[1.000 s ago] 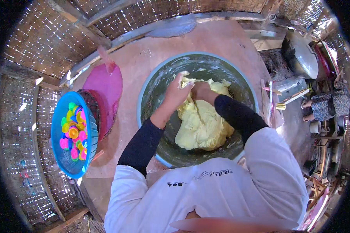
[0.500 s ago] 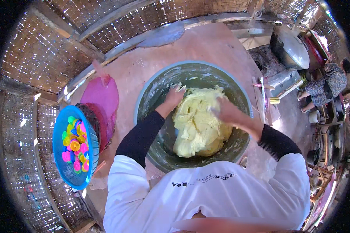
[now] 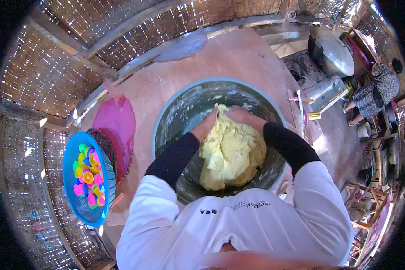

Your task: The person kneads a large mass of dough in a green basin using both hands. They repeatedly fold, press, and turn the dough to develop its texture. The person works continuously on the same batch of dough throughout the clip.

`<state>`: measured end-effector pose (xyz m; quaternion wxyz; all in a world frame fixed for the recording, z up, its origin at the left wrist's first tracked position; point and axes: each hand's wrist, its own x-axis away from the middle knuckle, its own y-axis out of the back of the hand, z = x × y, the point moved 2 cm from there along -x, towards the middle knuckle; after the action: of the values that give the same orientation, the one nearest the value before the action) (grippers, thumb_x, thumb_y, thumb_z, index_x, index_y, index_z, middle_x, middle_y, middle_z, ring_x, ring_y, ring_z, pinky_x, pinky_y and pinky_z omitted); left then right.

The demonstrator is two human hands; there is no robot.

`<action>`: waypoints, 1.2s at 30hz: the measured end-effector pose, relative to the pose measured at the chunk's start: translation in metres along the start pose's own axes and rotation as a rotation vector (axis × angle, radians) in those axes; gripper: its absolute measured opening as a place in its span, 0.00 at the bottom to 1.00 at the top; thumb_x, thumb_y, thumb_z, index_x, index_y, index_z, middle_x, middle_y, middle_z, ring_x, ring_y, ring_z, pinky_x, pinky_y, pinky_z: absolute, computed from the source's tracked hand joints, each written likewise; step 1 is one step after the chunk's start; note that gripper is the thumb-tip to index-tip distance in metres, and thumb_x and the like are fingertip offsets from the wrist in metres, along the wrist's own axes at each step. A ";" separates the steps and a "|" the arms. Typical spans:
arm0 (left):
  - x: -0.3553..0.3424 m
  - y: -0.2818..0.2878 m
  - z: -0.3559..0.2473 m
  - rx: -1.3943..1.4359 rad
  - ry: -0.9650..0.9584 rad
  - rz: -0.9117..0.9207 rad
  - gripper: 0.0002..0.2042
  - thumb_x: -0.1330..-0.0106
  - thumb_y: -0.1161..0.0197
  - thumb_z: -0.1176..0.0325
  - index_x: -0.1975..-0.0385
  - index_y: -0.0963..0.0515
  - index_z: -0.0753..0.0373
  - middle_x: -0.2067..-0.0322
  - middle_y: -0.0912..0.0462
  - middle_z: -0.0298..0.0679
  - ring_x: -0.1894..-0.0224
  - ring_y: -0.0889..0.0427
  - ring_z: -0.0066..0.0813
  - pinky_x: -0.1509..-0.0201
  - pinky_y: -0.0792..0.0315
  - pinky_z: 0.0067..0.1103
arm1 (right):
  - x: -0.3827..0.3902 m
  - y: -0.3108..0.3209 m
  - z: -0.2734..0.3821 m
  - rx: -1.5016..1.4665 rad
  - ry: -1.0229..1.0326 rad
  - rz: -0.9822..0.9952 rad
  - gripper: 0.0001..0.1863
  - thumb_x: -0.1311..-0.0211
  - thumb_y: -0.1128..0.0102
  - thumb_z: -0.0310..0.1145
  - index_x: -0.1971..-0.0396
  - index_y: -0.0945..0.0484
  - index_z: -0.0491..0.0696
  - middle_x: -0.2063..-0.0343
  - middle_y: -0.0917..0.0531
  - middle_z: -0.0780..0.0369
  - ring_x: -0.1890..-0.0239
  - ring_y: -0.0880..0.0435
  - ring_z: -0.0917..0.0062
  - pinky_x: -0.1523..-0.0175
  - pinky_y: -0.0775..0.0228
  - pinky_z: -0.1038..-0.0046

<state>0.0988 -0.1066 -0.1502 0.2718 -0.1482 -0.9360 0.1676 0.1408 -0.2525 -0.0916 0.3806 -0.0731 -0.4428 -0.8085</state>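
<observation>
A big lump of pale yellow dough (image 3: 231, 155) lies in a wide, dark green tub (image 3: 220, 80) with a light blue rim. At the dough's far end, my left hand (image 3: 207, 125) grips it from the left. Opposite, my right hand (image 3: 246, 118) grips the same end from the right and is slightly blurred. A ridge of dough rises between the two hands, and most of the fingertips are hidden in or behind it. Whitish smears of dough cling to the tub's inner wall.
Left of the tub, a blue basin (image 3: 72, 198) holds many brightly coloured plastic pieces. It stands beside a pink, rounded sheet (image 3: 117, 119). At the right are a large lidded pot (image 3: 335, 54), a hearth, wooden racks and another person (image 3: 378, 90). Woven walls enclose the space.
My right hand has moved left and away from me, from the dough's right side to its far end. My left hand has come in against the dough. The view has shifted slightly.
</observation>
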 end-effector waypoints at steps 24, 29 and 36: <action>0.057 0.029 -0.025 -1.310 -0.156 -0.465 0.20 0.42 0.51 0.54 0.59 0.30 0.64 0.56 0.29 0.48 0.54 0.29 0.42 0.53 0.34 0.32 | -0.003 0.010 0.051 0.127 0.475 -0.219 0.20 0.56 0.43 0.43 0.67 0.26 0.43 0.70 0.22 0.51 0.64 0.24 0.59 0.58 0.32 0.64; 0.072 0.012 -0.002 -0.501 -0.036 -0.287 0.20 0.38 0.55 0.54 0.57 0.31 0.64 0.59 0.26 0.44 0.57 0.27 0.35 0.51 0.35 0.28 | -0.021 -0.016 0.054 0.429 0.274 0.279 0.21 0.45 0.58 0.42 0.58 0.28 0.42 0.59 0.26 0.49 0.58 0.25 0.61 0.52 0.35 0.65; 0.179 -0.063 -0.046 -0.541 0.068 0.117 0.34 0.42 0.51 0.47 0.44 0.46 0.67 0.44 0.43 0.46 0.42 0.45 0.40 0.38 0.53 0.32 | 0.120 0.003 0.067 0.418 0.398 0.287 0.33 0.44 0.59 0.51 0.45 0.43 0.41 0.48 0.38 0.47 0.51 0.34 0.52 0.46 0.41 0.59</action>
<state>-0.0314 -0.0864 -0.0065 0.2434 -0.2749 -0.9269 -0.0778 0.0445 -0.2680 0.0047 0.5766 0.1047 -0.5014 -0.6365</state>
